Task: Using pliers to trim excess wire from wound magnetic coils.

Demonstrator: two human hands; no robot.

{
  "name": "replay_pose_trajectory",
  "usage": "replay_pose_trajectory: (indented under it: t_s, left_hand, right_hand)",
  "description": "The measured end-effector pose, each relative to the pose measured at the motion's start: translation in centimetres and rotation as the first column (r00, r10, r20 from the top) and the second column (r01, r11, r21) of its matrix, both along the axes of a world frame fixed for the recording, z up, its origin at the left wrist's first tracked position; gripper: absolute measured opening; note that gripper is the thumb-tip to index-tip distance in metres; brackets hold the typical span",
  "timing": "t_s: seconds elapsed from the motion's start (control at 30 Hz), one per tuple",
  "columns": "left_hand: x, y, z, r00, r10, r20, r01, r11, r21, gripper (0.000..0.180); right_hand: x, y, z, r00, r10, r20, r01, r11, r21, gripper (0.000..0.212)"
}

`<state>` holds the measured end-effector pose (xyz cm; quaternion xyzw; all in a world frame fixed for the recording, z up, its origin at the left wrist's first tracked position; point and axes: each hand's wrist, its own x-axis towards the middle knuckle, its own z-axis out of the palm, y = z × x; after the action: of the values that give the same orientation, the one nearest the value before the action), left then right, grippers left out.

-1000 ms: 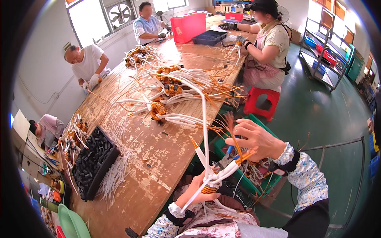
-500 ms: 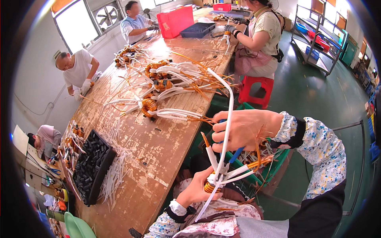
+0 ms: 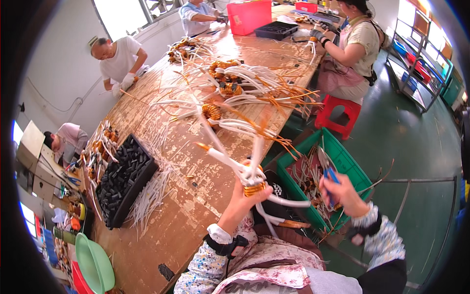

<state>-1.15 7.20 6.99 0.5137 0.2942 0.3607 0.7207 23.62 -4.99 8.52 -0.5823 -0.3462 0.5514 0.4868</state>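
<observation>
My left hand (image 3: 237, 206) is closed around a copper-wound ring coil (image 3: 253, 189), lifted over the table's near edge. White-sleeved leads (image 3: 227, 158) fan out from the coil, several with bare copper ends; some are smeared by motion. My right hand (image 3: 345, 195) is closed on blue-handled pliers (image 3: 332, 177), apart from the coil and above a green crate (image 3: 348, 158). The jaws are hard to make out. Inside the crate lie coils and loose white and copper wires (image 3: 306, 179).
On the worn wooden table (image 3: 196, 210) lie more coils (image 3: 211, 111), white sleeve pieces (image 3: 156, 188) and a black tray (image 3: 149, 171) of black parts. Co-workers sit along the far sides. A red stool (image 3: 337, 117), metal frame (image 3: 416, 181) and green basin (image 3: 95, 264) stand around.
My right hand with the pliers has moved from above the coil down to the right, over the crate. My left hand has raised the coil, its leads swinging. The view has shifted left.
</observation>
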Motion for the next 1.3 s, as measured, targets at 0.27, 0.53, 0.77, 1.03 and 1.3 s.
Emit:
replay_pose_trajectory:
  t_s: [0.27,0.53,0.77,1.03,1.3]
  left_hand:
    - [-0.5,1.9,-1.1,0.994,0.066,0.086,-0.068,0.998,0.015,0.054]
    - [-1.0,0.4,0.3,0.992,0.058,0.114,-0.054,0.998,-0.042,0.055]
    - [-1.7,0.0,-0.4,0.991,0.043,0.126,-0.041,0.999,-0.017,0.057]
    - [-1.3,-0.8,-1.0,0.996,-0.003,0.088,0.001,1.0,0.021,0.065]
    - [-0.9,-0.6,-1.1,0.99,-0.08,0.113,0.075,0.996,0.045,0.067]
  right_hand:
    - [-9.3,-1.9,-2.7,0.226,0.238,-0.945,-0.618,0.785,0.05,0.055]
    - [-10.7,0.4,-3.7,0.069,0.19,-0.979,-0.554,0.824,0.121,0.06]
    - [-11.6,0.4,-3.3,-0.003,0.149,-0.989,-0.539,0.833,0.127,0.062]
    - [-12.1,-0.4,-2.6,0.187,0.1,-0.977,-0.48,0.877,-0.002,0.062]
    - [-11.2,-1.2,-3.8,0.363,0.053,-0.93,-0.527,0.835,-0.158,0.042]
